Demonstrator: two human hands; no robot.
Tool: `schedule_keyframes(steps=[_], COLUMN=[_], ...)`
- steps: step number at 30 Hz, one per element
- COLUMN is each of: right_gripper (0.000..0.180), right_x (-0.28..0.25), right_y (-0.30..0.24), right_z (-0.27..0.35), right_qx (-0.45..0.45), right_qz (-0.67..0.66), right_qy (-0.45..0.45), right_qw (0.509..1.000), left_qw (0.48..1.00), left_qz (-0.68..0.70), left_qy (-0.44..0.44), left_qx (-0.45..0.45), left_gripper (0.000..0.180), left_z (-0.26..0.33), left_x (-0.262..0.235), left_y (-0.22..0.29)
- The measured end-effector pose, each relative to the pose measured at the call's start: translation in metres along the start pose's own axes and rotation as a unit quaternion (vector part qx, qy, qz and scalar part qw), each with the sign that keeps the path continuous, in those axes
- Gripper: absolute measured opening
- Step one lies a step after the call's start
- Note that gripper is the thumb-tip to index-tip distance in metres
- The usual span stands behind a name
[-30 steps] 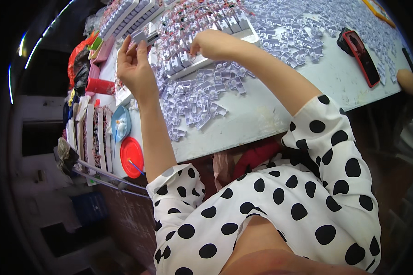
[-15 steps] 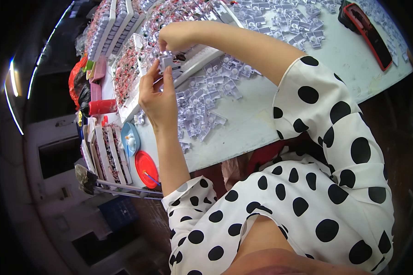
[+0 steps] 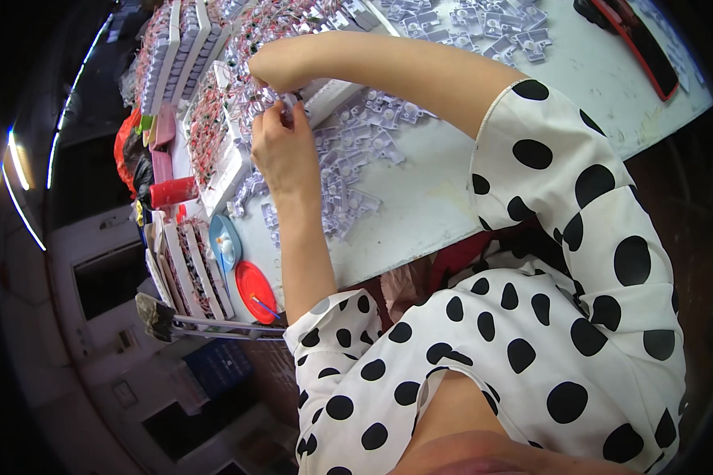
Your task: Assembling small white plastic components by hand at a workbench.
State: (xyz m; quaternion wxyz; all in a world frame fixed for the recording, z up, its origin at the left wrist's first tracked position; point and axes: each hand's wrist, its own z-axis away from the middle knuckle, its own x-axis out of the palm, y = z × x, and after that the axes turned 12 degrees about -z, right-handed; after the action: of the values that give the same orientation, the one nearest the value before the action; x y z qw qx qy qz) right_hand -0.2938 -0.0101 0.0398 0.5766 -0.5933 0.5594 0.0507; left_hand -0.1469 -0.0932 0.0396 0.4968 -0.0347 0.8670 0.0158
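My left hand [image 3: 284, 154] is raised over the work table, its thumb and fingers pinched on a small white plastic housing [image 3: 290, 101] that they mostly cover. Just beyond it, my right hand [image 3: 284, 65] bends in from the right with curled fingers; whatever they grip is hidden behind the hand. Both hands are close together at the edge of a white tray [image 3: 342, 99] heaped with parts and thin red and white wires [image 3: 249, 47]. Many loose pale plastic housings [image 3: 352, 150] lie beside and under my left wrist.
More wired parts fill a white tray [image 3: 226, 170] to the left, with stacked trays [image 3: 170, 59] behind. A red cylinder [image 3: 173, 191], a blue dish [image 3: 224, 257] and a red round lid [image 3: 255, 289] stand along the left edge. A red-and-black phone-like object [image 3: 638, 51] sits far right.
My left hand has turned and closed in toward the right hand, so the white housing is now mostly covered. The right hand has shifted slightly left, and the whole view has moved a little.
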Motion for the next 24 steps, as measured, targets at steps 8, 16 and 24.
schedule_keyframes(steps=[8, 16, 24], right_gripper=[0.02, 0.014, 0.009], right_x=[-0.002, 0.033, 0.032], right_y=[-0.016, -0.014, -0.006], right_z=[0.028, 0.051, 0.047], right_qx=[0.023, 0.106, 0.067], right_qz=[0.027, -0.023, -0.023], right_qy=[0.108, 0.104, 0.135], right_qw=[0.994, 0.989, 0.988], left_qw=[0.998, 0.999, 0.999], left_qz=[-0.039, -0.026, 0.014], left_qy=[-0.019, -0.001, 0.022], left_qx=[-0.04, -0.043, -0.04], left_gripper=[0.034, 0.032, 0.031], left_z=[-0.004, 0.001, 0.003], left_x=[0.001, 0.007, 0.007], left_y=[-0.005, -0.012, -0.009])
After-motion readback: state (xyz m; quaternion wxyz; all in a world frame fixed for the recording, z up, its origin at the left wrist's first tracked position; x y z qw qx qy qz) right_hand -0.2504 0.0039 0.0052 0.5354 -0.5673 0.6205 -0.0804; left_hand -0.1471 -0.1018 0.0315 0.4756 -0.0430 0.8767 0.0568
